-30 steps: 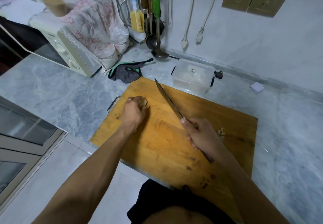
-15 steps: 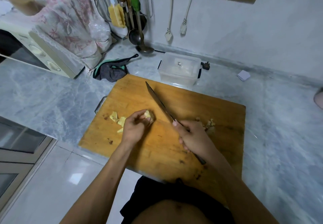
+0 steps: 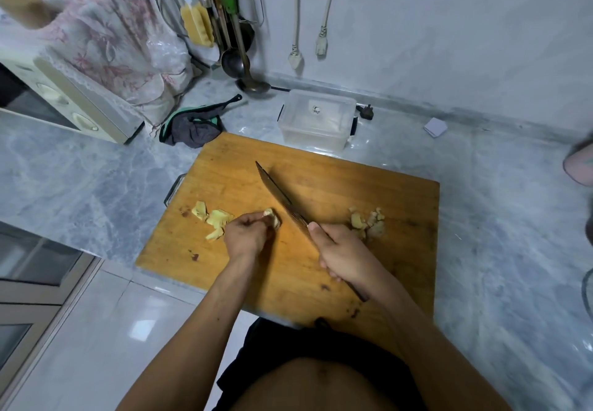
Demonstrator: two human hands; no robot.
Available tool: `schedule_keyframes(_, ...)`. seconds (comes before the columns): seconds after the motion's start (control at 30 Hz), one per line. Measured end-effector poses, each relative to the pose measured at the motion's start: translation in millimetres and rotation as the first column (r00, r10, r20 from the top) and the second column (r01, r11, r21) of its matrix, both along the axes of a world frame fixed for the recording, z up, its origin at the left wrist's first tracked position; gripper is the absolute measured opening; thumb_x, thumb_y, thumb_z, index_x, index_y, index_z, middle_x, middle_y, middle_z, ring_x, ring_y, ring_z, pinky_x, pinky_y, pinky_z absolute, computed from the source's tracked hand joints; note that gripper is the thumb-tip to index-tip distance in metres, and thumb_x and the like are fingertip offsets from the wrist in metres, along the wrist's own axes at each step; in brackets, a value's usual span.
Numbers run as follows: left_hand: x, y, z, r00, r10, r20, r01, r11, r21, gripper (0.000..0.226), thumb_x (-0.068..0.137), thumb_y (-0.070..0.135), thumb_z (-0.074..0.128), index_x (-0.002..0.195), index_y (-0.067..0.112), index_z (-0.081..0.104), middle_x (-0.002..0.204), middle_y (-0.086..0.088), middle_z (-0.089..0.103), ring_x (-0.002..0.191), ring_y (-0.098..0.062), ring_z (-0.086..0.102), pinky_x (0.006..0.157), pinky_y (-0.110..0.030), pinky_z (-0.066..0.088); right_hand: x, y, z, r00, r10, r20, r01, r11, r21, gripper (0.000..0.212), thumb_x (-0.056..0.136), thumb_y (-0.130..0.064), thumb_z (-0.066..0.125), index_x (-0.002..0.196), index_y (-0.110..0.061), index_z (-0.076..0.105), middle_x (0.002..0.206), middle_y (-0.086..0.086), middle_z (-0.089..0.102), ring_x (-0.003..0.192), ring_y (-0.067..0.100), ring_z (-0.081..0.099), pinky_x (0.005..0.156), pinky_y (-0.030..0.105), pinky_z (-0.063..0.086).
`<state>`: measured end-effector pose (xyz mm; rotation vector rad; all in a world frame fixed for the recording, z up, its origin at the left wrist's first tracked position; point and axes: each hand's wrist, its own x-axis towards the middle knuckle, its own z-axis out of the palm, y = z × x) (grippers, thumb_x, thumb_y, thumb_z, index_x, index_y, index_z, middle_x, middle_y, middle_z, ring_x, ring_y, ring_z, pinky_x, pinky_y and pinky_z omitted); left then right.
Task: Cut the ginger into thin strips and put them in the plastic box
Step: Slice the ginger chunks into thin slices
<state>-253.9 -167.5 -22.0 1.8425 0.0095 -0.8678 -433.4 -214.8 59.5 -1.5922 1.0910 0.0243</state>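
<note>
Pinching one ginger piece (image 3: 272, 216), left fingers (image 3: 256, 218); right fingers (image 3: 327, 264) wrapping one knife (image 3: 279, 195); two ginger heaps.

board: cutting board (image 3: 337, 186) on counter (image 3: 80, 179), front edge at counter's lip
box: plastic box (image 3: 316, 120) just behind board
cloth: cloth (image 3: 192, 125) behind board's left corner
microwave: microwave (image 3: 64, 102) far left
ginger: cut pieces (image 3: 213, 219) left on board, scraps (image 3: 369, 222) right
knife: knife (image 3: 279, 194) between them
</note>
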Motion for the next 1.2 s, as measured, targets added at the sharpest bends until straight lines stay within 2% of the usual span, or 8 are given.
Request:
schedule_keyframes(0.13, -10.0, 0.9, 0.0, 0.997, 0.077, 0.009, -0.076, 0.995, -0.067, 0.013, 0.081, 0.005, 0.078, 0.091, 0.013, 0.074, 0.085, -0.004, 0.074, 0.072, -0.017, 0.07, 0.079, -0.037, 0.06, -5.7, 4.9, 6.7, 0.999, 0.04, 0.031, -0.038, 0.998, -0.059, 0.047, 0.106, -0.05, 0.033, 0.081, -0.014, 0.05, 0.067, 0.004, 0.056, 0.04, 0.0, 0.046, 0.05, 0.027, 0.041)
schedule_keyframes(0.27, -15.7, 2.2, -1.2, 0.996, 0.076, 0.053, -0.071, 0.994, -0.084, 0.012, 0.084, 0.004, 0.075, 0.087, 0.016, 0.075, 0.077, -0.002, 0.074, 0.066, -0.018, 0.069, 0.078, -0.036, 0.06, -9.6, 9.9, 13.9, 0.996, 0.09, 0.03, -0.087, 0.992, -0.086, 0.05, 0.107, -0.046, 0.034, 0.083, -0.005, 0.05, 0.065, 0.003, 0.054, 0.04, 0.002, 0.045, 0.044, 0.023, 0.039)
schedule_keyframes(0.43, -15.6, 0.3, -0.5, 0.993, 0.108, 0.04, -0.106, 0.993, -0.05, 0.016, 0.085, 0.005, 0.073, 0.081, 0.02, 0.074, 0.077, -0.005, 0.074, 0.068, -0.02, 0.069, 0.081, -0.039, 0.06, -10.4, 11.6, 13.8, 0.988, 0.152, -0.014, -0.152, 0.974, -0.165, 0.05, 0.106, -0.047, 0.035, 0.076, -0.009, 0.048, 0.065, 0.002, 0.054, 0.051, 0.011, 0.047, 0.06, 0.037, 0.043)
schedule_keyframes(0.6, -17.2, -1.6, 3.4, 0.99, 0.139, 0.013, -0.139, 0.99, -0.016, 0.013, 0.086, 0.004, 0.07, 0.094, 0.012, 0.077, 0.076, -0.004, 0.073, 0.068, -0.019, 0.069, 0.08, -0.034, 0.06, -10.1, 12.4, 12.3, 0.986, 0.167, -0.011, -0.166, 0.97, -0.179, 0.051, 0.106, -0.049, 0.034, 0.07, -0.015, 0.046, 0.063, 0.002, 0.053, 0.057, 0.019, 0.052, 0.068, 0.049, 0.05)
schedule_keyframes(0.77, -18.2, -3.9, 11.3, 0.991, 0.128, 0.047, -0.129, 0.992, 0.009, 0.019, 0.085, -0.005, 0.061, 0.093, 0.005, 0.075, 0.072, -0.006, 0.07, 0.054, -0.013, 0.065, 0.063, -0.023, 0.058, -8.7, 16.9, 12.9, 0.987, 0.163, -0.009, -0.162, 0.964, -0.209, 0.047, 0.106, -0.047, 0.035, 0.066, -0.025, 0.042, 0.062, -0.003, 0.049, 0.061, 0.02, 0.056, 0.064, 0.043, 0.045)
schedule_keyframes(0.87, -18.7, -3.6, 12.6, 0.991, 0.124, 0.045, -0.123, 0.992, -0.005, 0.019, 0.085, -0.007, 0.059, 0.093, 0.002, 0.075, 0.071, -0.006, 0.07, 0.052, -0.014, 0.063, 0.064, -0.027, 0.059, -8.7, 20.1, 12.8, 0.986, 0.165, -0.011, -0.163, 0.963, -0.213, 0.045, 0.106, -0.048, 0.034, 0.067, -0.028, 0.045, 0.065, -0.001, 0.056, 0.066, 0.025, 0.063, 0.066, 0.045, 0.051)
schedule_keyframes(1.07, -20.9, -1.3, 12.7, 0.99, 0.139, 0.028, -0.138, 0.99, -0.016, 0.016, 0.086, -0.003, 0.062, 0.094, 0.002, 0.074, 0.083, -0.015, 0.074, 0.07, -0.026, 0.07, 0.074, -0.037, 0.061, -7.2, 23.6, 9.9, 0.986, 0.164, -0.017, -0.163, 0.954, -0.25, 0.043, 0.106, -0.049, 0.032, 0.069, -0.031, 0.045, 0.069, -0.002, 0.052, 0.062, 0.016, 0.051, 0.058, 0.037, 0.042)
schedule_keyframes(1.2, -21.1, -1.9, 14.0, 0.988, 0.155, 0.021, -0.154, 0.988, -0.016, 0.013, 0.084, -0.005, 0.065, 0.093, -0.001, 0.072, 0.076, -0.014, 0.071, 0.056, -0.02, 0.068, 0.063, -0.034, 0.062, -6.9, 25.7, 9.5, 0.979, 0.195, -0.056, -0.203, 0.941, -0.27, 0.039, 0.106, -0.051, 0.029, 0.094, -0.028, 0.059, 0.076, 0.002, 0.057, 0.072, 0.023, 0.059, 0.06, 0.042, 0.047)
